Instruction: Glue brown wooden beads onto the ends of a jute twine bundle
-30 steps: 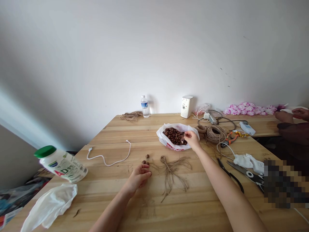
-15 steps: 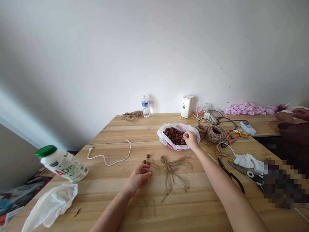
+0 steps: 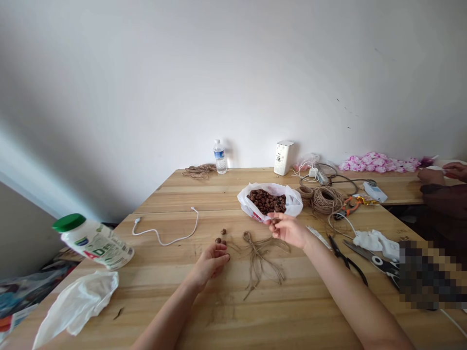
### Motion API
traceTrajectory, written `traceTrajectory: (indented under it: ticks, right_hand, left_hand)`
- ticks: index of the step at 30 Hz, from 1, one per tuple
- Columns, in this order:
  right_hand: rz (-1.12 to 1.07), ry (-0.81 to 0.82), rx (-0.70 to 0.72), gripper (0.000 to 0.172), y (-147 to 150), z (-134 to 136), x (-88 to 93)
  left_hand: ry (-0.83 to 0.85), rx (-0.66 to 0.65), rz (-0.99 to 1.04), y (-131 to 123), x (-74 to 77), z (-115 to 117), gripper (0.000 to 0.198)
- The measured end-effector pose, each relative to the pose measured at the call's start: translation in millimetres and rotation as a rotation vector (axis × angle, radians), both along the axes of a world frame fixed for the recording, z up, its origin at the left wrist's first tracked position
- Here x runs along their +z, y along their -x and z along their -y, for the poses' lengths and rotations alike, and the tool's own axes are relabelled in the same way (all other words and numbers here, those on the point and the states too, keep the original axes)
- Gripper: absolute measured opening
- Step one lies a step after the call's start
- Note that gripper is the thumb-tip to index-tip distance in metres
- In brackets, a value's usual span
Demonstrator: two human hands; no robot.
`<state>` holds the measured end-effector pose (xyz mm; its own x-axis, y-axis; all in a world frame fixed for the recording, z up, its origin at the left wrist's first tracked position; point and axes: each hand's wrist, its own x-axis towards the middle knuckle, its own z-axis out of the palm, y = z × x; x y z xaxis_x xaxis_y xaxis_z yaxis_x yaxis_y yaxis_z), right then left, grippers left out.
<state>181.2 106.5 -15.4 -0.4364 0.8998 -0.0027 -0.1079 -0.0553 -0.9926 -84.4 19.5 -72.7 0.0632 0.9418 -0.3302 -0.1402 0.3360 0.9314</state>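
Note:
My right hand (image 3: 289, 228) hovers just in front of a white plastic bag of brown nuts (image 3: 268, 201), fingers pinched on a small brown nut. My left hand (image 3: 210, 261) rests on the wooden table (image 3: 233, 311), fingers curled against the wood, beside three loose brown nuts (image 3: 221, 238). A knotted bundle of jute strands (image 3: 260, 253) lies between my two hands.
A white cable (image 3: 166, 233), a tipped green-capped bottle (image 3: 93, 241) and a crumpled white bag (image 3: 76, 306) lie to the left. A twine coil (image 3: 324, 199), pliers (image 3: 346, 262), scissors (image 3: 375, 260), a water bottle (image 3: 219, 157) and a white box (image 3: 283, 158) sit right and behind. Another person's hands (image 3: 441, 172) work at far right.
My right hand has drawn back out of the bag of nuts toward me, now holding a nut. My left hand has stayed in place.

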Motion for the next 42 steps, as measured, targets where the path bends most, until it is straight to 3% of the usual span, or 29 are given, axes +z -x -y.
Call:
traceTrajectory:
  ticks: [2, 4, 9, 13, 17, 20, 22, 24, 31, 36, 42]
  right_hand:
    - [-0.188, 0.131, 0.165, 0.035, 0.6, 19.1, 3.0]
    - [-0.283, 0.175, 0.233, 0.033, 1.0, 35.1, 5.2]
    - [-0.279, 0.156, 0.2, 0.03, 0.5, 61.9, 1.6]
    - [-0.161, 0.069, 0.123, 0.029, -4.6, 63.5, -12.0]
    - [0.221, -0.225, -0.165, 0.025, -19.1, 40.4, -26.0]
    - [0.546, -0.509, -0.386, 0.025, -28.2, 9.8, -23.7]
    - [0.896, -0.707, -0.428, 0.032, -27.3, -13.3, -15.3]
    - [1.188, -0.792, -0.362, 0.037, -20.2, -35.4, -5.7]
    - [1.445, -0.693, -0.215, 0.024, 16.3, -81.8, 5.2]
    - [1.591, -0.511, -0.173, 0.029, 26.7, -94.2, -3.0]
    - [1.663, -0.466, -0.161, 0.031, 24.1, -95.1, -8.3]
  left_hand:
    - [-0.003, 0.003, -0.003, -0.7, 2.0, 0.8, 0.052]
    - [-0.003, 0.007, -0.004, -1.4, 4.1, 1.7, 0.052]
    - [-0.002, 0.01, 0.007, -1.4, 5.3, 2.4, 0.051]
    - [-0.004, 0.022, -0.004, 0.4, 2.1, 1.4, 0.051]
    - [-0.009, 0.018, 0.008, 1.4, -0.6, 0.4, 0.051]
    - [0.001, 0.014, 0.004, 0.8, 0.3, 0.4, 0.05]
    - [0.004, 0.009, 0.017, 0.1, 2.0, 0.7, 0.05]
    - [-0.001, 0.011, 0.033, -0.4, 3.6, 1.0, 0.05]
    - [0.007, 0.018, 0.044, 0.2, -2.8, -2.1, 0.056]
    - [-0.005, 0.029, 0.035, 0.3, -4.3, -1.6, 0.055]
    - [0.008, 0.037, 0.036, -1.0, 3.4, 0.3, 0.056]
